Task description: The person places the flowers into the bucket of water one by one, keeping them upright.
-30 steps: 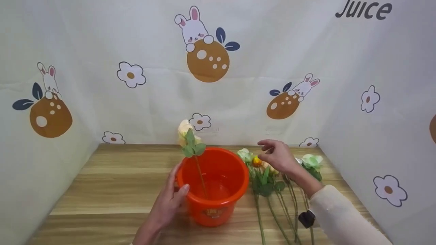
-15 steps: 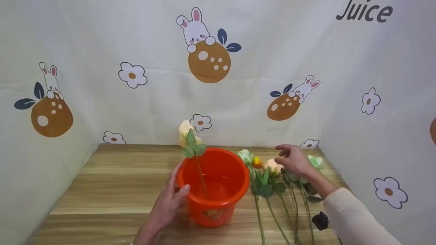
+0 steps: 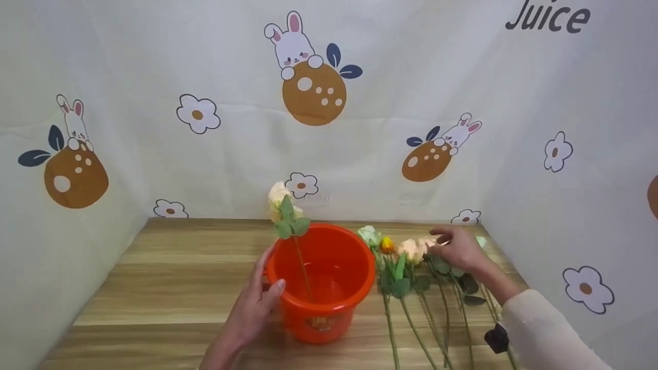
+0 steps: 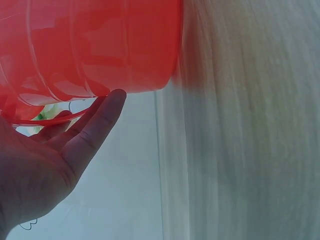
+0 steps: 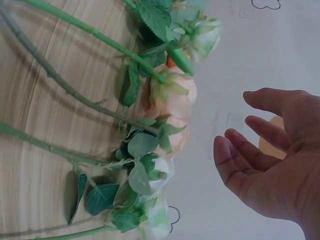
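Observation:
In the head view a red bucket (image 3: 320,326) stands on the wooden table. Out of it leans one cream artificial rose (image 3: 279,198) with green leaves. Spread along the bucket's left side, my left hand (image 3: 252,308) touches it, thumb at the rim; the left wrist view shows straight fingers (image 4: 102,122) against its wall. My right hand (image 3: 459,249) hovers with bent fingers over the flower heads, holding nothing. Below it lie several long-stemmed artificial flowers: pale green (image 3: 368,235), orange (image 3: 387,244), peach (image 3: 411,251), and a white one (image 5: 161,172) in the right wrist view.
A pale printed backdrop (image 3: 241,164) rises behind and beside the wooden table (image 3: 169,288). Flower stems (image 3: 390,329) run toward the front edge, right of the bucket. A small black object (image 3: 496,337) sits beside the right sleeve (image 3: 545,324).
My right hand has moved right and slightly lower above the flowers, uncovering the peach heads. The black object shifted right with the arm. Left hand, bucket and cream rose have stayed put.

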`<state>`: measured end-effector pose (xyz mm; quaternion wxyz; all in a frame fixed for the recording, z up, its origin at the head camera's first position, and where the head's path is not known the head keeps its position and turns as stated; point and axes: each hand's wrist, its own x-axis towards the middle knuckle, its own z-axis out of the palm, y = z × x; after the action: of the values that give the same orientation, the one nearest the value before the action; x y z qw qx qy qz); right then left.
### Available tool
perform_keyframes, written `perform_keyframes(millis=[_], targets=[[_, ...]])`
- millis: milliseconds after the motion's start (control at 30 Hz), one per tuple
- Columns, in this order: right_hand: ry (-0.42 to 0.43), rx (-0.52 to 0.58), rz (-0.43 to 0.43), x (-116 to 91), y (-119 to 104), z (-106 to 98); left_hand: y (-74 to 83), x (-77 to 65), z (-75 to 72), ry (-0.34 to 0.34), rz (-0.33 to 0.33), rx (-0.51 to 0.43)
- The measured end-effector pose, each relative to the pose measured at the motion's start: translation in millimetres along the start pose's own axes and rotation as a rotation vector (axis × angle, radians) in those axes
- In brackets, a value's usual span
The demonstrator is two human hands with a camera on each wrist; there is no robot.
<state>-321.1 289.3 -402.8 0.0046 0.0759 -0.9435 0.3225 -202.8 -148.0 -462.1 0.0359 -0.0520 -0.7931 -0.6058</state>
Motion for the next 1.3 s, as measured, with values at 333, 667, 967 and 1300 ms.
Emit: perform_keyframes(millis=[333,667,967,1300], targets=[[0.000,-0.047,-0.012,-7,24,-7,-2.0,-1.6,1.1,0.009,0.044,0.013],[-0.034,-0.051,0.022,-17,47,-15,-0.8,-1.8,1.0,-0.007,-0.023,-0.016],[-0.044,-0.104,0.056,-23,61,-21,-1.3,-1.6,0.5,0.003,0.021,0.001],[-0.033,-0.116,0.000,-32,82,-23,-3.2,-3.0,0.2,0.007,0.044,0.031]])
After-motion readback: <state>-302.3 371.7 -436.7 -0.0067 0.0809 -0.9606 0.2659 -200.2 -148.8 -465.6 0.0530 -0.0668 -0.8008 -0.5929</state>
